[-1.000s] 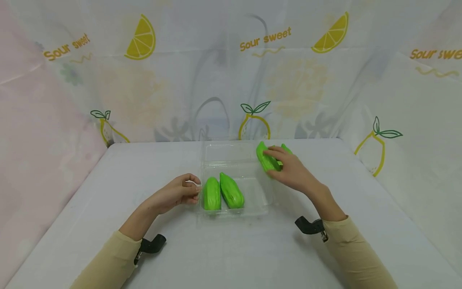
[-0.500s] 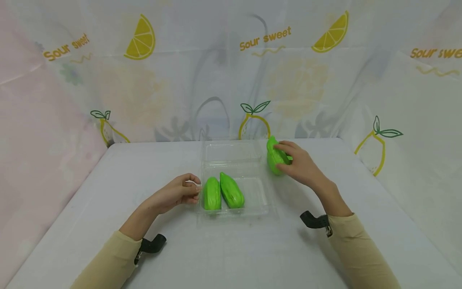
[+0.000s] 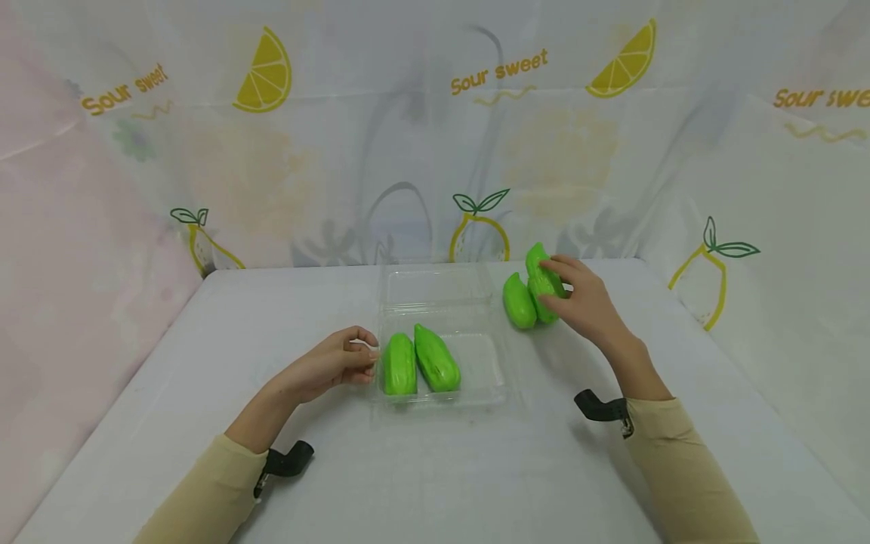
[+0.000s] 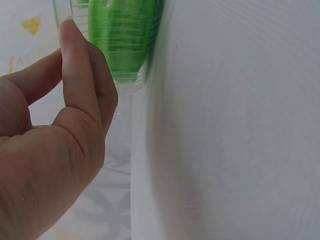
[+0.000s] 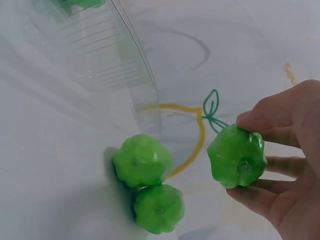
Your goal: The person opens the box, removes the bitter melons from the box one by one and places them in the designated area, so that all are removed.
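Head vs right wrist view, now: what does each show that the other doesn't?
Head only: the left hand, both sleeves, the two boxed gourds at full length.
Right wrist only: the held gourd end-on, with a visible gap to the two table gourds.
Both: the right hand holding that gourd, the clear box, the lemon-print backdrop.

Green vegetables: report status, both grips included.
Right grip holds one green vegetable. Left grip pinches edge of clear box. Two vegetables boxed; two loose ones on table, one between held vegetable and box.
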{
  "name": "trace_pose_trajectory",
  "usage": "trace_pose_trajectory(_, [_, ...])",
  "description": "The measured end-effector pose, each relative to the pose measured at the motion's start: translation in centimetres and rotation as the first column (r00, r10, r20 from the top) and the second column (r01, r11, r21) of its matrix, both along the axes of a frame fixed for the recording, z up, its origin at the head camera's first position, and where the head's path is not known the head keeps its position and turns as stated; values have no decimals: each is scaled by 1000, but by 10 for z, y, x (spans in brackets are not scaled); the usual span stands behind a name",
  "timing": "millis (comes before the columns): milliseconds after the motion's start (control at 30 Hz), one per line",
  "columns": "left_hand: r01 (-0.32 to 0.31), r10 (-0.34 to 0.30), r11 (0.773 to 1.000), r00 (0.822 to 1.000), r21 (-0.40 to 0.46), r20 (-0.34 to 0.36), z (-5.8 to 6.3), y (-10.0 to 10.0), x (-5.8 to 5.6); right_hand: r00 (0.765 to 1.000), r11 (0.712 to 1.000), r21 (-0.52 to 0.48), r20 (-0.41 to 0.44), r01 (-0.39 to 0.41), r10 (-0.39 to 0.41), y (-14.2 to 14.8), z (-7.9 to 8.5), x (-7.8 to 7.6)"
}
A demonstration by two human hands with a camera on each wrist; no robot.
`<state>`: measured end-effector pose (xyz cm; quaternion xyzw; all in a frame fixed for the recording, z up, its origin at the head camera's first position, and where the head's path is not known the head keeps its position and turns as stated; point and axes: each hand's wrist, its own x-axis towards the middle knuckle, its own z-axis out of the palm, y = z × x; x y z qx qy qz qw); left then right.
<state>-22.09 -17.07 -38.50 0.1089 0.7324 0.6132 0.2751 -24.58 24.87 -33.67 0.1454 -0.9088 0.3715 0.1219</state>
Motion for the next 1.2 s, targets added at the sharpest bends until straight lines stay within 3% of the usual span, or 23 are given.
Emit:
trace_pose_trajectory(600, [3, -3, 1000, 1000, 4, 3, 0, 1, 0, 992, 994, -29, -69, 104, -105, 19, -12, -8])
trace_pose_trajectory(967, [1, -1, 1000, 1000, 4, -1, -1, 0, -1, 987, 990, -23, -66, 142, -144, 31, -20, -11])
trace_pose_trajectory(1200, [3, -3, 1000, 1000, 4, -4, -1, 0, -1, 984, 984, 17, -10, 179, -179, 37, -34, -14])
